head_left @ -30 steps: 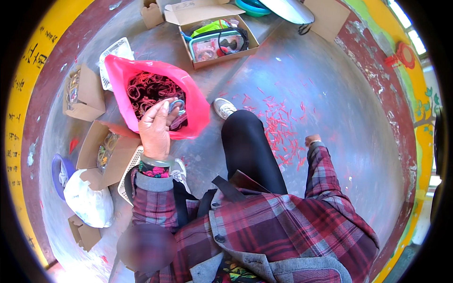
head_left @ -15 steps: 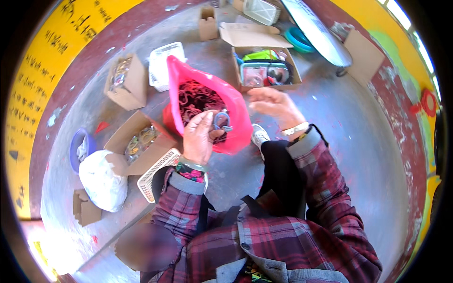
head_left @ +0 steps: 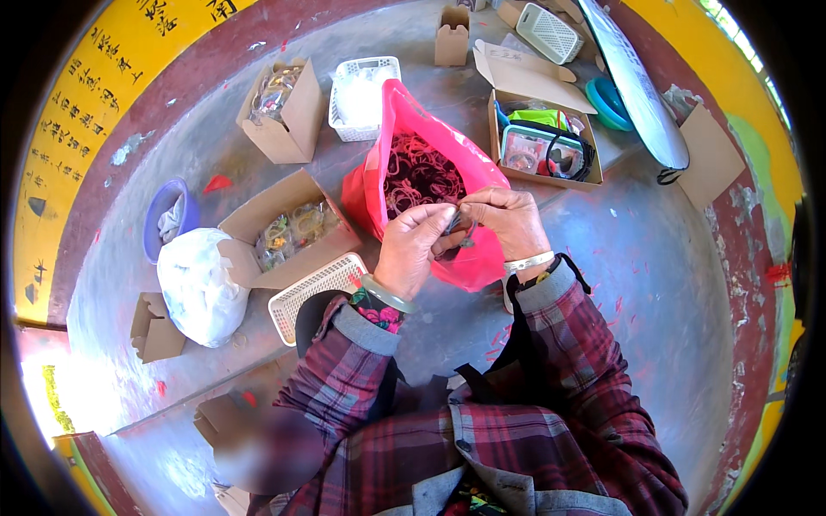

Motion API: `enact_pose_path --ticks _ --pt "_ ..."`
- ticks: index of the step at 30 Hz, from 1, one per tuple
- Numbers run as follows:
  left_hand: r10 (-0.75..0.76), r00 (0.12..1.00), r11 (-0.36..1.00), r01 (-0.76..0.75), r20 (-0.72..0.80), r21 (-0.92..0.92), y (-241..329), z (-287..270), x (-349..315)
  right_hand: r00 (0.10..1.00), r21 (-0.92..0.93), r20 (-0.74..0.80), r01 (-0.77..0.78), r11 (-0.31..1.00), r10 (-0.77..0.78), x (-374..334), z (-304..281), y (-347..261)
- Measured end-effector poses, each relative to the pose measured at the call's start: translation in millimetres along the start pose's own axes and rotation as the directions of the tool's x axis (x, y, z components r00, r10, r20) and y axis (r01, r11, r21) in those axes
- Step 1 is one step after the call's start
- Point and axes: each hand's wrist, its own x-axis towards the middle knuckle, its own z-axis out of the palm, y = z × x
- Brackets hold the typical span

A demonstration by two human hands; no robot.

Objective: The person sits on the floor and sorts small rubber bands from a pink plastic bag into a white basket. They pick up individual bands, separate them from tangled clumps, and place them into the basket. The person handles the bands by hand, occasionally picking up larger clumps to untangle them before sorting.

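Note:
A bright pink bag (head_left: pixel 360 196) stands open in front of me, with many thin dark-red and pink loops (head_left: pixel 420 176) inside. Over its near rim my left hand (head_left: pixel 408 256) pinches a small grey-blue hair tie (head_left: pixel 466 242) between thumb and fingers. My right hand (head_left: pixel 509 225) meets it there, thumb and forefinger closed on the same hair tie. Fingers of both hands hide most of the loop. Each wrist wears a bangle.
Left of the bag are a carton of bagged items (head_left: pixel 297 225), a cream basket (head_left: pixel 314 297), a white plastic bag (head_left: pixel 202 288) and a purple basin (head_left: pixel 163 219). Farther off stand a tall carton (head_left: pixel 288 129), a white basket (head_left: pixel 366 95) and a carton of mixed goods (head_left: pixel 551 138).
My right hand has come in from the right and joined my left at the hair tie. The view has shifted, so the surroundings sit farther right.

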Motion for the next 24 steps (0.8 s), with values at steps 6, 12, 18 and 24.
enact_pose_path --ticks 6,12,18,24 --pt "-0.011 1.0 0.997 0.011 -0.012 0.071 -3.0 -2.9 2.4 0.999 -0.081 0.035 0.045 0.996 -0.042 -2.1 -3.5 -0.7" --pt "-0.071 0.997 0.997 0.071 0.013 0.044 -2.2 -2.6 4.9 0.998 0.031 0.056 -0.012 0.999 0.01 -4.6 -9.2 -1.0" --pt "-0.129 0.99 0.991 0.131 0.061 -0.03 1.3 -3.7 4.4 0.994 -0.041 0.107 0.028 0.999 -0.023 -4.8 -11.7 -5.0" --pt "-0.188 0.978 0.979 0.194 0.09 -0.061 5.8 -9.9 4.9 0.951 -0.215 0.266 0.217 0.952 -0.157 -2.8 -17.3 -9.9"
